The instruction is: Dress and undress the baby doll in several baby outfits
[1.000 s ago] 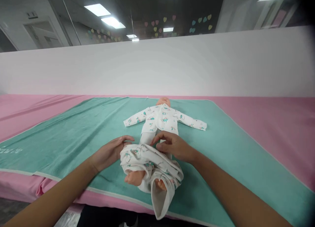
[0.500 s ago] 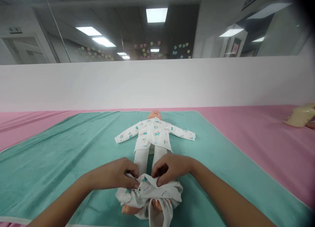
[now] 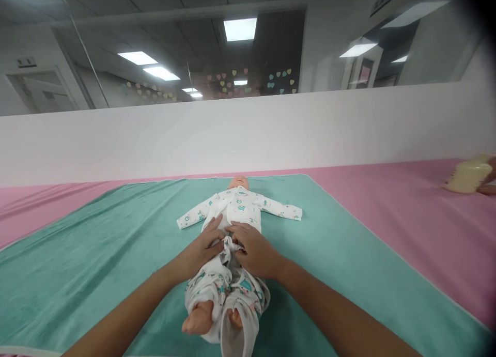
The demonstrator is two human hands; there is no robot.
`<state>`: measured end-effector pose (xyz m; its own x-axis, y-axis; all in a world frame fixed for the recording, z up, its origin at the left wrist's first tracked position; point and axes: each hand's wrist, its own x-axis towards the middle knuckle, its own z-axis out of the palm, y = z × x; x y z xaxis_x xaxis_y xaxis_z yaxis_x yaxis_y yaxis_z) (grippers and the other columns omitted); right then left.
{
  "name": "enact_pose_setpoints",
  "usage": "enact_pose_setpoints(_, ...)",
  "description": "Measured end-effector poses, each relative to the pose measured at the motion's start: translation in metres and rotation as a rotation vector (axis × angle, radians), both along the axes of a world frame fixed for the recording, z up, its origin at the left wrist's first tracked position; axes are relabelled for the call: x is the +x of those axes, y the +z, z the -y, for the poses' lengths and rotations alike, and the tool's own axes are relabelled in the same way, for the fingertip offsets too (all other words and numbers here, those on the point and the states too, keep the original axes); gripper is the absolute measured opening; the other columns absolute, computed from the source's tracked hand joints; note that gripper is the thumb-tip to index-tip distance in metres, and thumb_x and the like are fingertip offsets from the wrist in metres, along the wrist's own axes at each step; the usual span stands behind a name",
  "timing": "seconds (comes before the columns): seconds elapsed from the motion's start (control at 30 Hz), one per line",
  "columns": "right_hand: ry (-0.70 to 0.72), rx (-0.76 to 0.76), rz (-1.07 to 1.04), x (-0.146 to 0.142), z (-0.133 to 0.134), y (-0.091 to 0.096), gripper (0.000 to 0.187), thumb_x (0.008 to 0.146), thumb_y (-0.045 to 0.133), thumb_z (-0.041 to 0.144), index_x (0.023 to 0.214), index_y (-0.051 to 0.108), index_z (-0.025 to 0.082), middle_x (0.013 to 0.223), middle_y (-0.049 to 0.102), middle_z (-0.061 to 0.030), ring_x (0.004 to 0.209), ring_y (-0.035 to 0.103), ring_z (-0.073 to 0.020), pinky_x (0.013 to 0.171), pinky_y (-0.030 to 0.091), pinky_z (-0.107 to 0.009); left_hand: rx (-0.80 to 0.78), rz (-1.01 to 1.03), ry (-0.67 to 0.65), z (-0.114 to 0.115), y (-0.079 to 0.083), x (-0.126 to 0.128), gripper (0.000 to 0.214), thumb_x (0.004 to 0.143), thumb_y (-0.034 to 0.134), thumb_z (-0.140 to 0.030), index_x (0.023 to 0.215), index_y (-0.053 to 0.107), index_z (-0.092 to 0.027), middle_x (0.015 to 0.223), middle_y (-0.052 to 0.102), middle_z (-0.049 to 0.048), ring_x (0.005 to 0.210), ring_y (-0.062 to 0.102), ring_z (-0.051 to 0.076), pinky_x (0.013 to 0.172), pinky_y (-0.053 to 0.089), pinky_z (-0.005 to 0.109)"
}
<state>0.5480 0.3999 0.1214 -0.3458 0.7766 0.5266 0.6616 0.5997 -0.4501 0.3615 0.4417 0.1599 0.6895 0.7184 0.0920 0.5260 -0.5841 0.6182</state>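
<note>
A baby doll (image 3: 238, 183) lies face up on a teal towel (image 3: 96, 248), arms spread, in a white patterned top (image 3: 240, 207). Matching patterned trousers (image 3: 227, 290) cover its legs up to the waist, and two bare feet stick out near me. My left hand (image 3: 203, 246) and my right hand (image 3: 251, 248) meet at the doll's waist, fingers curled round the bunched waistband of the trousers. Part of the waistband is hidden under my fingers.
The towel lies on a pink sheet (image 3: 406, 212) that runs along a white partition wall (image 3: 248, 135). At the far right edge a cream-coloured bottle (image 3: 467, 175) lies on the pink sheet, with part of another person's hand beside it.
Both hands have moved from the doll's ankles up to its waist, drawing the trousers along the legs. The white legs that showed before are now covered.
</note>
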Motion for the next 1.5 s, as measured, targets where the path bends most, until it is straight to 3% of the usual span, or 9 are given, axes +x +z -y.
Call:
enact_pose_setpoints(0.13,-0.202,-0.109,0.01,0.003,-0.005,-0.006,0.023,0.073,0.054,0.025,0.095,0.051,0.019,0.147,0.021,-0.0068,0.136,0.005,-0.0272,0.106,0.009,-0.047,-0.118,0.04,0.157,-0.009,-0.015,0.003,0.059,0.08,0.042,-0.058,0.132,0.036,-0.03,0.15,0.001,-0.0011,0.136,0.007,0.027,0.107,0.024,0.04)
enact_pose_setpoints(0.23,-0.347,-0.295,-0.164,0.008,-0.012,-0.009,0.049,0.07,0.059,0.045,0.112,0.046,0.024,0.15,0.003,-0.0056,0.136,0.001,-0.0317,0.105,0.011,-0.052,-0.179,0.082,0.287,-0.018,-0.023,-0.001,0.068,0.08,0.038,-0.061,0.139,0.026,-0.028,0.15,0.006,-0.0002,0.135,0.014,0.026,0.108,0.022,0.038)
enact_pose_setpoints(0.43,-0.367,-0.405,-0.464,0.032,-0.035,-0.019,0.06,0.079,0.038,0.06,0.124,0.037,0.02,0.126,0.045,-0.0104,0.116,0.044,-0.0241,0.096,0.034,-0.039,-0.164,0.164,0.489,-0.045,-0.036,-0.013,0.068,0.079,0.044,-0.056,0.133,0.039,-0.016,0.143,0.031,0.0094,0.13,0.03,0.027,0.106,0.025,0.034)
enact_pose_setpoints(0.57,-0.542,-0.252,-0.294,0.051,-0.048,-0.031,0.049,0.084,0.033,0.052,0.114,0.048,0.016,0.124,0.047,-0.0124,0.121,0.037,-0.027,0.097,0.031,-0.04,-0.185,0.317,0.66,-0.065,-0.041,-0.013,0.073,0.073,0.053,-0.052,0.134,0.034,-0.017,0.125,0.052,0.0128,0.109,0.052,0.027,0.09,0.039,0.036)
enact_pose_setpoints(0.73,-0.852,-0.183,-0.226,0.075,-0.057,-0.038,0.058,0.071,0.054,0.045,0.12,0.042,0.017,0.124,0.045,-0.0139,0.114,0.043,-0.0299,0.089,0.037,-0.039,-0.121,0.392,0.634,-0.082,-0.045,-0.001,0.054,0.068,0.055,-0.056,0.102,0.06,-0.013,0.092,0.064,0.0068,0.089,0.056,0.025,0.078,0.041,0.034)
enact_pose_setpoints(0.87,-0.747,-0.359,-0.339,0.089,-0.065,-0.048,0.053,0.071,0.052,0.047,0.115,0.045,0.017,0.093,0.06,-0.0054,0.084,0.057,-0.0204,0.075,0.042,-0.032,-0.116,0.438,0.59,-0.093,-0.052,0.003,0.046,0.071,0.053,-0.054,0.088,0.062,-0.013,0.089,0.064,0.0069,0.088,0.056,0.024,0.079,0.04,0.032)
enact_pose_setpoints(1.03,-0.859,-0.119,-0.228,0.092,-0.075,-0.056,0.044,0.068,0.054,0.043,0.104,0.053,0.018,0.107,0.053,-0.0086,0.099,0.05,-0.0225,0.08,0.04,-0.032,-0.145,0.506,0.515,-0.103,-0.053,0.003,0.048,0.075,0.05,-0.053,0.107,0.057,-0.017,0.109,0.061,0.0069,0.101,0.053,0.021,0.087,0.038,0.03)
enact_pose_setpoints(1.2,-0.906,-0.124,-0.304,0.095,-0.081,-0.052,0.049,0.07,0.051,0.048,0.109,0.05,0.019,0.094,0.056,-0.0049,0.083,0.053,-0.0198,0.069,0.04,-0.03,-0.225,0.549,0.427,-0.116,-0.052,0.001,0.046,0.069,0.056,-0.057,0.086,0.062,-0.015,0.083,0.065,0.0054,0.079,0.057,0.022,0.069,0.042,0.029)
enact_pose_setpoints(1.5,-0.828,-0.091,-0.453,0.094,-0.084,-0.041,0.042,0.077,0.038,0.057,0.058,0.04,0.019,0.058,0.044,0.0029,0.058,0.039,-0.012,0.054,0.031,-0.024,-0.459,0.973,0.506,-0.14,-0.057,-0.039,0.038,0.06,0.068,-0.05,0.069,0.053,-0.015,0.057,0.053,-0.0035,0.051,0.048,0.01,0.049,0.037,0.022)
